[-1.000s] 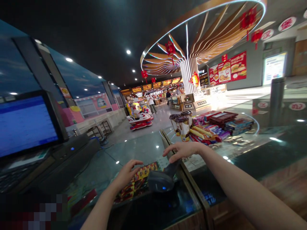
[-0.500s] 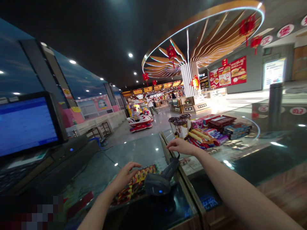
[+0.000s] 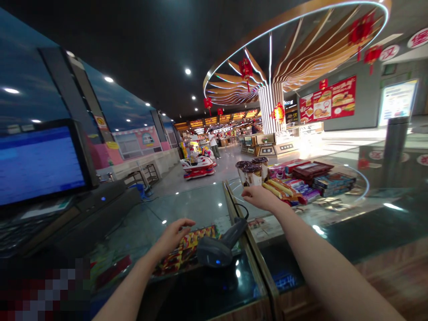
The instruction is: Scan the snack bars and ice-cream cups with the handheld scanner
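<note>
My left hand (image 3: 174,235) hovers over the glass counter, fingers spread and nothing in them. Just right of it lies a dark barcode scanner (image 3: 217,249), its blue light lit and its handle pointing away from me. My right hand (image 3: 259,197) is stretched out beyond the scanner, palm down, fingers loosely bent, with nothing visible in it. Right behind that hand stand several dark-lidded cups (image 3: 253,173); whether it touches them I cannot tell. Snack bars in wrappers (image 3: 284,189) lie beside it, with a brown packet (image 3: 313,169) and a blue box (image 3: 334,183) farther right.
A monitor (image 3: 40,162) and a keyboard (image 3: 16,234) occupy the left side. A raised wooden edge (image 3: 249,249) divides the two glass counters. Colourful packs (image 3: 185,249) show at the scanner's left. Across the hall are a ride-on toy car (image 3: 199,166) and a standing person (image 3: 213,141).
My right hand has moved slightly right and away from me, off the scanner's cable and toward the cups. My left hand stays over the counter. The view has shifted a little.
</note>
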`<control>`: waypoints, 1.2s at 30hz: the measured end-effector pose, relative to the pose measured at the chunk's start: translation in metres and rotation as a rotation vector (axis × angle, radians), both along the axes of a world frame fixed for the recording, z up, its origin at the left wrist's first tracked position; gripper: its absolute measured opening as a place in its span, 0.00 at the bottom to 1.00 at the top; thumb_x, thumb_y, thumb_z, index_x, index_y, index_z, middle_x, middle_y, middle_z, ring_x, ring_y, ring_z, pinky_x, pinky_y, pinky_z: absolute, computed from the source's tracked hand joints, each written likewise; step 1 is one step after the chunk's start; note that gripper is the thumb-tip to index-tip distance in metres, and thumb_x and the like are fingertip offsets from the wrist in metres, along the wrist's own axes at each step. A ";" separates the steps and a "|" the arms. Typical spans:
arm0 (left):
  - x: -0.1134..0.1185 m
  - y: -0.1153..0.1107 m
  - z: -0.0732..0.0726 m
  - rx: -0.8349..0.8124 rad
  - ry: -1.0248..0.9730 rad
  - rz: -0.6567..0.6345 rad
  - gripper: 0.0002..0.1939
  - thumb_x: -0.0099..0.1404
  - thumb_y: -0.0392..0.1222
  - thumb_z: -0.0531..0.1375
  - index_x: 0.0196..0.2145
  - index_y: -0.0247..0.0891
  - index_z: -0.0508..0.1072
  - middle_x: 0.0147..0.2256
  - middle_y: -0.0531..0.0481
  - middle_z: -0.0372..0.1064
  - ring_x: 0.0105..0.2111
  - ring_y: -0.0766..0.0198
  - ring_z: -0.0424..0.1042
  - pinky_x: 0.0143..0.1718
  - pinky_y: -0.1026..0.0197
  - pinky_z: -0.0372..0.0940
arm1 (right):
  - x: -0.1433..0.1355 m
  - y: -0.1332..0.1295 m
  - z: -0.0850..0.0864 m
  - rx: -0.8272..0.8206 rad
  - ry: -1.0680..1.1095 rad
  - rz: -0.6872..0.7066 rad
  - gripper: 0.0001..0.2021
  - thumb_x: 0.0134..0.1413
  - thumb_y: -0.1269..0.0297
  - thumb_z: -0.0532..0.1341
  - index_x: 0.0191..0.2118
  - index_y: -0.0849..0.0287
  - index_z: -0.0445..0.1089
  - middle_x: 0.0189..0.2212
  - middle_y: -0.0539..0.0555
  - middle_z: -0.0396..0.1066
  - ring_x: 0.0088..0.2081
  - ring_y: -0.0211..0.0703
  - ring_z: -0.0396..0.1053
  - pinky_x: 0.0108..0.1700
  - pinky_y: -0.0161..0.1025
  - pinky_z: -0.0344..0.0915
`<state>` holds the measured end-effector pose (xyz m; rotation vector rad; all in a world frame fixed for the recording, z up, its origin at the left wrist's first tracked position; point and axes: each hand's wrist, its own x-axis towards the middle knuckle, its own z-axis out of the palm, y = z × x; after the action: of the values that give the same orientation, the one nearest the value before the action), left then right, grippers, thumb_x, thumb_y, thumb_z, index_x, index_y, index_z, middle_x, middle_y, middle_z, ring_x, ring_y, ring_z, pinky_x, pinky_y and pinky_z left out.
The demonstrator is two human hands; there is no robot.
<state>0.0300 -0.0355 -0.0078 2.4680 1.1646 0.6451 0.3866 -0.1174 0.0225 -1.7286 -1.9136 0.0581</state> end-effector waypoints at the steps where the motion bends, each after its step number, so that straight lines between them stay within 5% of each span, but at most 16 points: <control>1: 0.001 0.000 0.002 -0.012 -0.007 -0.007 0.18 0.62 0.48 0.55 0.44 0.39 0.76 0.45 0.45 0.77 0.47 0.55 0.75 0.51 0.53 0.68 | 0.001 -0.002 0.002 0.008 -0.008 -0.002 0.13 0.59 0.64 0.57 0.44 0.58 0.77 0.42 0.57 0.79 0.45 0.49 0.74 0.44 0.38 0.65; 6: 0.018 0.003 0.023 -0.022 0.013 -0.058 0.17 0.61 0.48 0.56 0.43 0.39 0.76 0.45 0.46 0.77 0.47 0.57 0.75 0.49 0.56 0.68 | 0.009 -0.012 0.016 0.115 0.044 -0.090 0.13 0.61 0.63 0.54 0.42 0.56 0.77 0.39 0.55 0.79 0.42 0.46 0.74 0.41 0.36 0.63; 14: 0.090 0.012 0.067 0.167 0.153 -0.204 0.15 0.63 0.40 0.54 0.44 0.39 0.76 0.45 0.46 0.76 0.45 0.57 0.74 0.51 0.56 0.66 | 0.038 -0.016 0.021 0.100 0.156 -0.512 0.13 0.58 0.62 0.52 0.40 0.56 0.74 0.38 0.58 0.78 0.41 0.51 0.74 0.37 0.38 0.60; 21: 0.147 0.017 0.078 0.323 0.200 -0.348 0.17 0.63 0.33 0.54 0.48 0.37 0.74 0.48 0.43 0.74 0.48 0.56 0.72 0.54 0.53 0.65 | 0.046 -0.013 0.015 0.069 0.150 -0.619 0.15 0.60 0.60 0.51 0.41 0.56 0.75 0.40 0.60 0.77 0.44 0.55 0.74 0.41 0.43 0.62; 28: 0.202 0.024 0.094 0.507 0.233 -0.436 0.28 0.62 0.28 0.55 0.60 0.35 0.63 0.61 0.39 0.62 0.62 0.56 0.61 0.64 0.51 0.55 | 0.044 -0.009 0.010 0.141 0.109 -0.646 0.20 0.59 0.62 0.52 0.54 0.56 0.71 0.50 0.61 0.74 0.54 0.59 0.67 0.51 0.52 0.61; 36: 0.256 0.029 0.090 0.578 0.333 -0.482 0.31 0.63 0.24 0.49 0.64 0.33 0.59 0.66 0.36 0.54 0.64 0.57 0.58 0.65 0.52 0.55 | 0.044 0.000 -0.002 0.129 -0.020 -0.594 0.25 0.60 0.64 0.51 0.62 0.59 0.64 0.55 0.62 0.71 0.57 0.58 0.64 0.61 0.56 0.51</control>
<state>0.2861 -0.0065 0.0820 3.2820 0.4564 0.4819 0.4304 -0.1169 0.0203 -2.1319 -1.3132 -0.2969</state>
